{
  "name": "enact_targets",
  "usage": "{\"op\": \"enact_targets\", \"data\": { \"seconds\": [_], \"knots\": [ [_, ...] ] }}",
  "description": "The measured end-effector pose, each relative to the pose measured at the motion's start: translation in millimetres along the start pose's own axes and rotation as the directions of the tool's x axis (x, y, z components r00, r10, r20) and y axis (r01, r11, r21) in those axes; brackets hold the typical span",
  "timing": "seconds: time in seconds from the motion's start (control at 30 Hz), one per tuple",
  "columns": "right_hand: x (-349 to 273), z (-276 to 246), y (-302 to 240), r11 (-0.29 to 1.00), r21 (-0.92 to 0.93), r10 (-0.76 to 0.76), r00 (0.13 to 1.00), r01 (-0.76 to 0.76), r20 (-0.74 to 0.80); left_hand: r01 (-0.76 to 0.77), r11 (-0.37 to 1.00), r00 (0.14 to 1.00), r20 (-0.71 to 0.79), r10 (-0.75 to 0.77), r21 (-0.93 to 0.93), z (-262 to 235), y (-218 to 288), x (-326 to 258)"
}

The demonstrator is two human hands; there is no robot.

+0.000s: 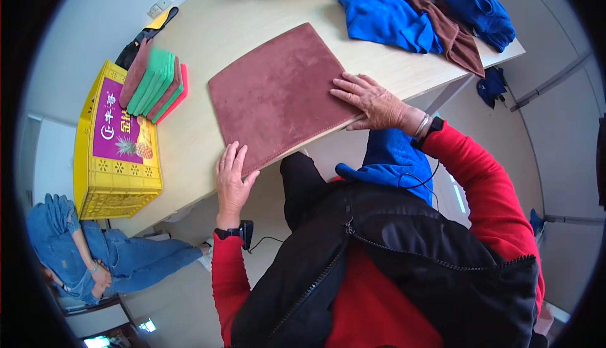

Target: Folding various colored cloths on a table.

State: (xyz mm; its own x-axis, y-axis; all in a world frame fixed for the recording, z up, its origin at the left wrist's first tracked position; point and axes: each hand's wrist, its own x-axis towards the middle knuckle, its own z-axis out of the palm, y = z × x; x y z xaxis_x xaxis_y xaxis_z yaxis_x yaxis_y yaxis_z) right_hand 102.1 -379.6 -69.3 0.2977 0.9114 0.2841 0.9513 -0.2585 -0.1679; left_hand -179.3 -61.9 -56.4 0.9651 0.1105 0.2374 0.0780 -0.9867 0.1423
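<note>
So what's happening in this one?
The person's left hand and right hand rest at the near corners of a brown cloth lying flat by the edge of a pale table. Folded green, brown and red cloths are stacked next to a yellow crate; crumpled cloths lie at the far right. Another person is off to the left.

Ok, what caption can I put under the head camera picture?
Left hand and right hand touch a flat brown cloth on a pale table.
</note>
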Motion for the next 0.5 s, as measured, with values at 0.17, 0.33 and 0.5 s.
{"op": "enact_targets", "data": {
  "seconds": [0.17,0.33,0.5],
  "knots": [
    [-9.9,1.3,-11.4,0.992,0.047,-0.118,0.99,0.121,-0.072,-0.026,1.0,0.983,-0.184,0.023,-0.011,1.9,1.7,-17.1],
    [-28.4,-14.2,-25.2,0.985,0.065,-0.151,0.98,0.161,-0.132,-0.038,0.994,0.954,-0.3,0.006,-0.1,-5.7,9.0,-36.6],
    [-14.6,-54.2,-25.1,0.924,0.383,-0.02,1.0,0.014,0.012,0.025,0.93,0.972,-0.207,-0.107,-0.366,-43.2,0.8,-30.0]
  ]
}}
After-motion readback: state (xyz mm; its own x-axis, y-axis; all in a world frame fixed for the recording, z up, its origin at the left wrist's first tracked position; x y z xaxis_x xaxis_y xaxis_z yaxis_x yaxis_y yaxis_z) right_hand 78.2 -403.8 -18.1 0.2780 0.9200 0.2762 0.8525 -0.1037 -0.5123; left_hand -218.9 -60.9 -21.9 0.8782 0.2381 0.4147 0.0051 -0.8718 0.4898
